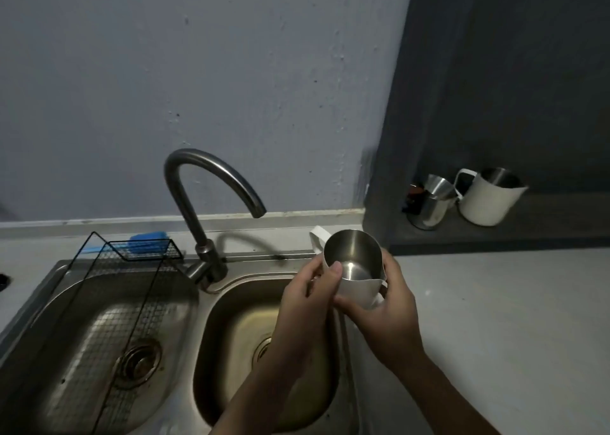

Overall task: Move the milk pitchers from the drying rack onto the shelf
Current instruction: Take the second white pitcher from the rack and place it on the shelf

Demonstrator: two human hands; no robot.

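Note:
I hold a white milk pitcher (pixel 355 263) with a steel inside over the right edge of the sink, tilted so its mouth faces me. My left hand (pixel 305 297) grips its left rim with the thumb inside. My right hand (pixel 388 306) cups its body from below and the right. On the dark shelf (pixel 544 230) at the right stand another white pitcher (pixel 485 200) and a smaller steel pitcher (pixel 432 203), side by side. The black wire drying rack (pixel 132 279) over the left sink basin holds no pitcher.
A curved steel tap (pixel 204 203) rises between the two sink basins (pixel 264 335). A blue sponge (pixel 148 241) lies in the rack's small basket. A pale counter (pixel 511 335) stretches to the right below the shelf. A small dark thing sits behind the steel pitcher.

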